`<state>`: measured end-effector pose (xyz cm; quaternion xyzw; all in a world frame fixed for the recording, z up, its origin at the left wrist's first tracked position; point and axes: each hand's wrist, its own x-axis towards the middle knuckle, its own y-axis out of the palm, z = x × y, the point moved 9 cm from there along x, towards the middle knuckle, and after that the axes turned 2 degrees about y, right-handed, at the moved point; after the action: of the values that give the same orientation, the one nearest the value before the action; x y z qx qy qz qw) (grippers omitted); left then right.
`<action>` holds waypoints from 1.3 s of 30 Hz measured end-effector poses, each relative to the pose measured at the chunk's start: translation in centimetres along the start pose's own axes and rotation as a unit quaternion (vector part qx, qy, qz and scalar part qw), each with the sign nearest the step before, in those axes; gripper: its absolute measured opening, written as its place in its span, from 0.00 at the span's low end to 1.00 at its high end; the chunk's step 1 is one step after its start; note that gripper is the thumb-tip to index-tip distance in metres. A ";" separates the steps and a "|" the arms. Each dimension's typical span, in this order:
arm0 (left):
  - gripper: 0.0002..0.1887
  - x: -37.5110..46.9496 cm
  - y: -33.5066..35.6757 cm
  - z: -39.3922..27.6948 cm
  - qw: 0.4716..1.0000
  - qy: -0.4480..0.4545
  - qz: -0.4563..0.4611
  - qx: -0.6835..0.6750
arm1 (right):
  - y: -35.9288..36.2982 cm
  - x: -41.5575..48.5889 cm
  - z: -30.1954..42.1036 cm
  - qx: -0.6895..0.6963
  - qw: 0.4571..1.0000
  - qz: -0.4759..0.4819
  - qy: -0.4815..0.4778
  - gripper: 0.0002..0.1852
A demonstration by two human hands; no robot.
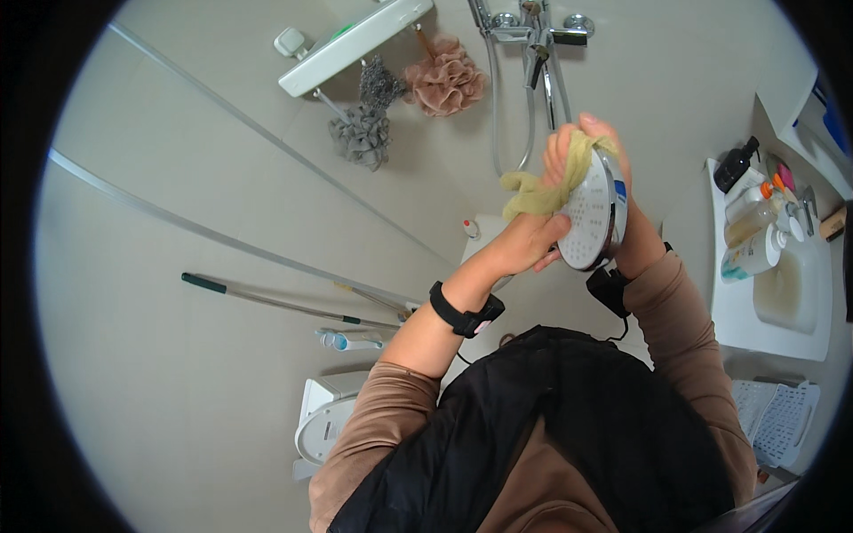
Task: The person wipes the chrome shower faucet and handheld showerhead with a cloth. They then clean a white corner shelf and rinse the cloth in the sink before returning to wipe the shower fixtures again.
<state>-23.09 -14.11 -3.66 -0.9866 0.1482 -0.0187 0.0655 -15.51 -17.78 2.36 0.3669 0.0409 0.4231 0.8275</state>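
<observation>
A round shower head [586,213] with a pale nozzle face and a chrome rim is tilted on edge between my hands. My left hand [533,236] grips its lower left side, the thumb lying against the nozzle face. A yellow cloth [556,186] drapes over the upper left rim, and one end hangs free to the left. My right hand [608,136] holds this cloth against the top of the rim, with its fingers curled round from behind. The back of the shower head and part of my right palm are hidden.
A chrome shower mixer [533,36] with hoses is on the wall ahead. Mesh sponges [445,78] hang under a white shelf [356,46] at upper left. On the right, several bottles [753,250] crowd a washbasin [733,336]. A long-handled pole [286,305] leans at left.
</observation>
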 end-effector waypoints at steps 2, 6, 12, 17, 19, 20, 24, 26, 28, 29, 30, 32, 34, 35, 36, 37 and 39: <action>0.17 0.5 -0.1 0.9 1.000 -0.016 -0.003 -0.024 | -1.2 0.4 -0.9 0.073 0.996 -0.036 0.022 0.26; 0.17 0.9 -0.6 0.3 0.996 0.077 -0.020 -0.038 | -3.9 1.6 1.6 0.019 0.993 -0.115 -0.001 0.25; 0.17 1.2 -1.5 1.0 0.993 -0.041 -0.059 0.097 | -5.0 2.2 5.8 -0.021 0.975 -0.203 -0.083 0.27; 0.18 1.6 -2.2 -0.7 0.989 -0.028 -0.094 0.114 | -1.2 0.4 7.4 -0.123 0.948 -0.131 -0.262 0.31; 0.17 1.7 -2.3 -1.0 0.988 -0.018 -0.091 0.125 | -0.6 -0.1 7.6 -0.208 0.928 -0.146 -0.272 0.30; 0.17 1.8 -2.3 -1.0 0.987 -0.011 -0.088 0.131 | 0.1 -0.4 8.0 -0.255 0.909 -0.136 -0.301 0.29; 0.16 1.9 -2.1 -0.9 0.993 0.012 -0.066 0.097 | 0.7 -0.8 7.6 -0.327 0.893 -0.117 -0.287 0.30; 0.16 1.8 -2.2 0.4 0.993 -0.054 -0.064 0.084 | 0.6 -0.9 7.3 -0.315 0.899 -0.110 -0.283 0.30; 0.17 1.9 -2.1 0.0 0.996 -0.024 -0.062 0.063 | 0.5 -0.9 7.1 -0.322 0.895 -0.122 -0.284 0.30; 0.17 1.9 -2.2 0.0 0.996 -0.027 -0.066 0.059 | 0.4 -0.9 7.0 -0.324 0.893 -0.129 -0.284 0.30; 0.17 1.9 -2.2 0.0 0.996 -0.023 -0.073 0.054 | 0.9 -0.9 7.2 -0.352 0.873 -0.120 -0.314 0.33; 0.18 2.0 -2.2 0.1 0.995 -0.036 -0.082 0.046 | 1.1 -0.8 7.2 -0.404 0.837 -0.143 -0.340 0.35; 0.17 2.2 -2.5 -0.1 0.992 -0.038 -0.107 0.062 | 1.5 -0.9 6.7 -0.447 0.800 -0.154 -0.370 0.37; 0.17 2.2 -2.7 -0.2 0.990 -0.040 -0.119 0.070 | 1.4 -0.8 6.2 -0.455 0.796 -0.160 -0.365 0.37; 0.18 2.3 -2.8 -0.5 0.988 -0.033 -0.130 0.078 | 1.3 -0.9 5.5 -0.463 0.792 -0.166 -0.361 0.37; 0.19 2.3 -3.0 -0.8 0.986 -0.025 -0.142 0.086 | 1.3 -1.0 4.8 -0.480 0.784 -0.166 -0.357 0.38; 0.20 2.3 -3.2 -1.2 0.985 -0.019 -0.149 0.084 | 1.1 -1.3 3.9 -0.476 0.778 -0.164 -0.375 0.40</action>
<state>-20.04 -11.89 -1.99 -0.9888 -0.0041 -0.0216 0.1479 -15.57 -20.57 5.58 0.0434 -0.4198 0.0758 0.9034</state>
